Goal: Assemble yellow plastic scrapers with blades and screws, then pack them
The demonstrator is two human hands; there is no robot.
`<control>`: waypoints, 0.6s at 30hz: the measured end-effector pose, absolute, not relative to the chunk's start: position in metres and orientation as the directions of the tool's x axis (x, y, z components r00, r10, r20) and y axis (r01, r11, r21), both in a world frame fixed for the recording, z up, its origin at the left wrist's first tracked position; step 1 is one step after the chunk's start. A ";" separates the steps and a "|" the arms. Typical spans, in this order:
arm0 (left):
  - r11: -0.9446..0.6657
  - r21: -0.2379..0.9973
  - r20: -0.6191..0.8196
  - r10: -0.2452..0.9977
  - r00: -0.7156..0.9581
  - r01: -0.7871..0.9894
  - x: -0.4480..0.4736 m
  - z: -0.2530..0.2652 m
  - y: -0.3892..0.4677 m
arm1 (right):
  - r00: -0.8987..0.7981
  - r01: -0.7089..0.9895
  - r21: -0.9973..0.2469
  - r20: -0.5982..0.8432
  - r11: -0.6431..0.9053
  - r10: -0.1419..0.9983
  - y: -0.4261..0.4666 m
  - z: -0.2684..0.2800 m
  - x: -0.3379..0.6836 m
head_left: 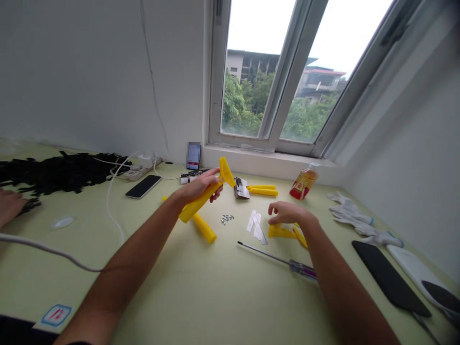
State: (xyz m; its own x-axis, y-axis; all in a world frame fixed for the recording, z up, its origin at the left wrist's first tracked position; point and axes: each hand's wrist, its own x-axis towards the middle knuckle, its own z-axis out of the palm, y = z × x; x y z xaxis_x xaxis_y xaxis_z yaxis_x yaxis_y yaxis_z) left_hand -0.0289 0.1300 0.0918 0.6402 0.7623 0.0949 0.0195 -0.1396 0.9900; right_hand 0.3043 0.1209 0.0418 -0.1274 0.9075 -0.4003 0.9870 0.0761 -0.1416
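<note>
Head view: the left hand [199,186] has its fingers wrapped around a yellow scraper [205,192], held above the middle of the table [201,292]. The right hand [287,213] (fingers curled, loose) rests on yellow parts [283,233] nearer the right edge, beside a screwdriver [278,260].

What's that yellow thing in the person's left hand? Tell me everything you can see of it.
The yellow scraper looks like plastic: a long straight handle ending in a wider, flat triangular head. The left hand grips it around the upper handle, just below the head, holding it tilted above the pale green table, head up towards the window, lower end pointing down-left. Only that hand touches it. A similar yellow handle lies on the table beneath.
</note>
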 end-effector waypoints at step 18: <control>0.108 0.989 0.003 0.657 0.754 -0.099 0.005 0.063 0.121 | -0.091 0.978 -0.211 -0.394 0.007 0.914 0.126 0.009 0.271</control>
State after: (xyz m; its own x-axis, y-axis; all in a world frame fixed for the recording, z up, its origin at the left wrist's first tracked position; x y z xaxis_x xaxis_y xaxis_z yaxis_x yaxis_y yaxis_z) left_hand 0.0054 0.1212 0.0631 0.7539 0.6570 0.0034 -0.0988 0.1083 0.9892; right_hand 0.2707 0.1258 0.0090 -0.0912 0.9144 -0.3943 0.9776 0.0067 -0.2105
